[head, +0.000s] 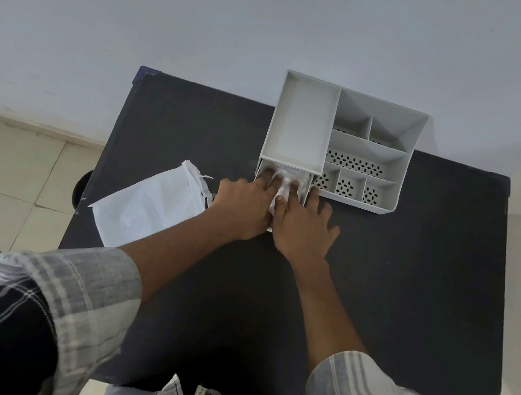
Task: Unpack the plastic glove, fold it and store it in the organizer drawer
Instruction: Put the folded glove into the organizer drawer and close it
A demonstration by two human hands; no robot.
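A grey organizer [342,142] stands at the far side of the dark table [415,259]. Its drawer [305,184] is pulled out from the front left, under the big tray compartment. The folded clear plastic glove [283,189] lies in the drawer, mostly covered by my fingers. My left hand [246,203] presses straight fingers down on the glove from the left. My right hand [303,225] lies beside it, fingers spread, with the thumb and index finger on the glove and the drawer's front. Most of the drawer is hidden by both hands.
The empty white plastic packet [153,206] lies on the table to the left of my hands, near the left edge. The organizer's right side has several small perforated compartments [356,179]. A wall rises right behind the table; tiled floor lies to the left.
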